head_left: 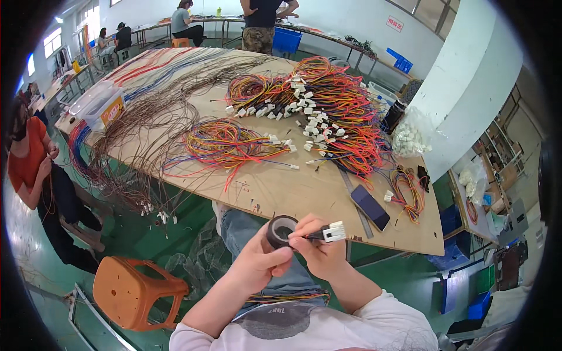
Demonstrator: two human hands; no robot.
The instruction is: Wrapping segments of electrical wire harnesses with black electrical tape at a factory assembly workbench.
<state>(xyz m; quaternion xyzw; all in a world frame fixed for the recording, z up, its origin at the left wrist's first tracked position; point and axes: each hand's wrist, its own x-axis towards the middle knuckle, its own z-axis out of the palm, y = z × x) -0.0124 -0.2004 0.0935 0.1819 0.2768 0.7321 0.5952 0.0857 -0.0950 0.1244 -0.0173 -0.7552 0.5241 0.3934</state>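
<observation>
My left hand [262,257] is closed around a roll of black tape [273,235], its pale core facing up. Right beside it, my right hand [319,248] pinches a wire harness just behind its white connector [334,231]; the short dark stretch at the connector looks wrapped in tape. The two hands nearly touch, in front of the table's near edge. A bundle of coloured wires [287,297] lies across my lap below them. Whether a strip of tape runs from the roll to the harness is too small to tell.
On the table [281,196] lie a loose wire bundle [225,146], a large harness pile [351,128], a phone [370,207] and a metal ruler [358,202]. An orange stool [126,292] stands at the left, near a person in an orange top [35,158]. A pillar [468,76] rises at right.
</observation>
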